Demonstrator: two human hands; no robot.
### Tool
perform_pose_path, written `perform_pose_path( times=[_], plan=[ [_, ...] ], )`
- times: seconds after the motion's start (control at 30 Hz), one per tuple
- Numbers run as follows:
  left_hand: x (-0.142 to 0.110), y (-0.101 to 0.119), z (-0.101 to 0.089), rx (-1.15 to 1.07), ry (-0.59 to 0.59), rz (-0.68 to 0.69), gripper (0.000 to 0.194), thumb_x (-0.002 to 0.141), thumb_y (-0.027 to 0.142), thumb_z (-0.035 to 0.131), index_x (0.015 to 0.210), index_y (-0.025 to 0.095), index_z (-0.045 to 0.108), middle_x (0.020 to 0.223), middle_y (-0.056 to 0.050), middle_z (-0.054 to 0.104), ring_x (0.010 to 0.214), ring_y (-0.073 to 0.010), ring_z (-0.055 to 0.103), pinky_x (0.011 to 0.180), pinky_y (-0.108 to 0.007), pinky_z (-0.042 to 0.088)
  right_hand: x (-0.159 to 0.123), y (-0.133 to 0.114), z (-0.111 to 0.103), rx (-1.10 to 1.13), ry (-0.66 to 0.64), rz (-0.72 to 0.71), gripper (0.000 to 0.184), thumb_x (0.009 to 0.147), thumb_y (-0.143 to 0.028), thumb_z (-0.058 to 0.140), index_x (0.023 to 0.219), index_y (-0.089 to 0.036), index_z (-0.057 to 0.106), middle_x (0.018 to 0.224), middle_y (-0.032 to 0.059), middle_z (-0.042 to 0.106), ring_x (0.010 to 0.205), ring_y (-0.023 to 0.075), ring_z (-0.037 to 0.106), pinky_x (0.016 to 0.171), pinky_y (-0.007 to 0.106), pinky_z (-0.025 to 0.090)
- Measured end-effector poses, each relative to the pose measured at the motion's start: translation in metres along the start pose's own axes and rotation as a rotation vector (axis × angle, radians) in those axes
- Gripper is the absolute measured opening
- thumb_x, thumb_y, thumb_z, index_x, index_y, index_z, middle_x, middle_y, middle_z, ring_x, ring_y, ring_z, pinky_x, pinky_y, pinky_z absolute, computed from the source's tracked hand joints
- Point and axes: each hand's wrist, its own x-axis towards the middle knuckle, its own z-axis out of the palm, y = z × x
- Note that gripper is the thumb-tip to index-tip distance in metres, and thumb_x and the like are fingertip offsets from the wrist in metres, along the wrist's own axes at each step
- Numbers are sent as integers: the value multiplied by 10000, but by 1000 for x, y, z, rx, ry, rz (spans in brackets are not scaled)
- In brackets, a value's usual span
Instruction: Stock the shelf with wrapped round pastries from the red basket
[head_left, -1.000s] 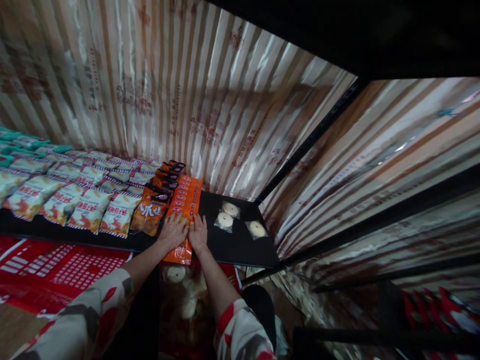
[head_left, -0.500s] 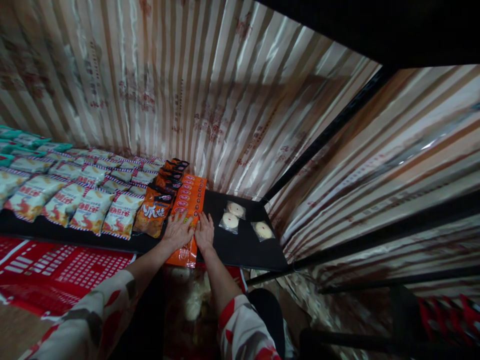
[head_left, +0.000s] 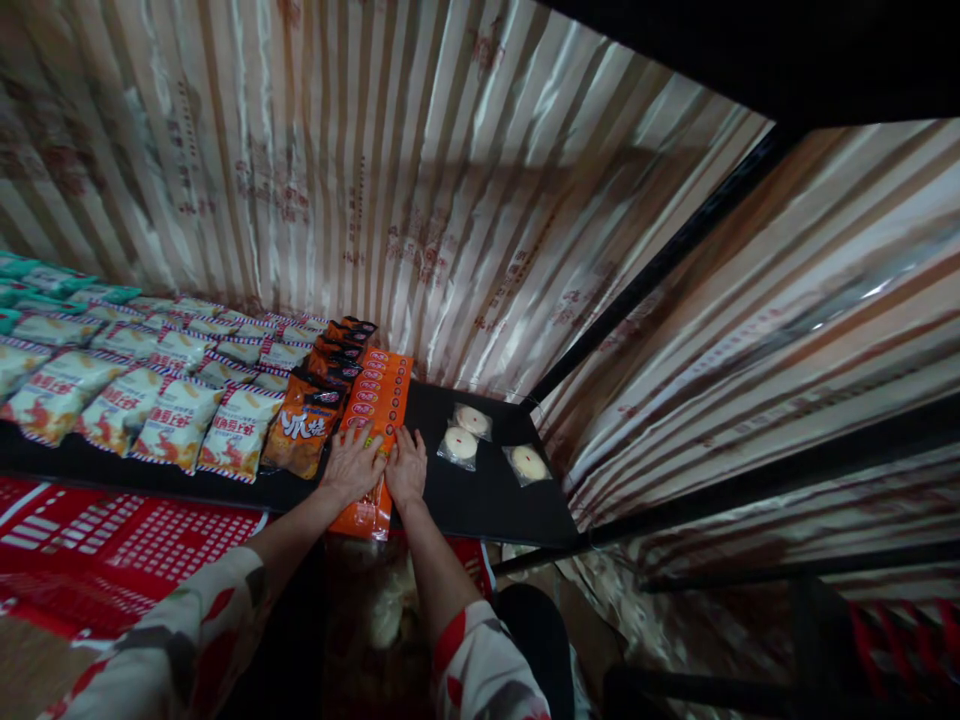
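Note:
A row of flat orange snack packets lies on a black shelf, running from the striped back wall to the front edge. My left hand rests flat on the nearest orange packet with fingers spread. Beside it, my right hand lies flat with its fingers stretched out, on that packet's right edge and the bare shelf. Neither hand holds anything. Three small clear-wrapped round white cakes lie on the shelf to the right of my hands.
Left of the orange row stand dark orange bags and several rows of white and red bags. A red printed panel hangs below the shelf front. Striped plastic sheeting backs the shelf, and black frame bars run on the right.
My view has shifted slightly. Both hands have slid a little farther along the orange packet and stay flat on it.

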Motion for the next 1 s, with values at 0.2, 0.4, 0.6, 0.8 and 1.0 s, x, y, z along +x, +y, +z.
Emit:
perform_pose_path(
  times=[0.2,0.4,0.6,0.8,1.0],
  plan=[
    [0,0,2,12,15,5,319,824,328,392,1063,221,572,1321,-90,458,1247,-302,320,928,-471,298,1,2,3,-7,4,-3,441,860,-203,328,1276,-182,473,1341,9,453,1310,193,218,1033,356,251],
    [-1,1,2,14,23,-1,325,836,346,377,1067,223,569,1321,-78,462,1248,-295,320,944,-478,286,1,2,3,-24,16,-6,445,853,-202,324,1268,-168,482,1340,7,453,1295,210,247,1025,353,262],
    [0,1,1,-14,17,-13,334,826,342,391,1089,226,561,1316,-79,467,1244,-288,330,941,-469,295,1,2,3,-39,-5,-6,448,858,-199,314,1276,-161,471,1346,7,445,1304,214,229,1025,360,257],
    [-1,1,4,-18,11,-25,340,826,346,392,1104,236,555,1327,-72,456,1238,-289,342,949,-476,287,0,2,4,-47,-12,-4,443,867,-213,317,1284,-167,460,1349,13,441,1313,195,221,1028,342,250],
    [0,2,5,26,8,-11,338,839,340,375,1113,238,547,1321,-70,462,1233,-296,349,946,-483,291,-1,2,4,-51,8,-12,439,865,-208,314,1276,-176,468,1342,17,450,1303,195,244,1028,343,246]
  ],
)
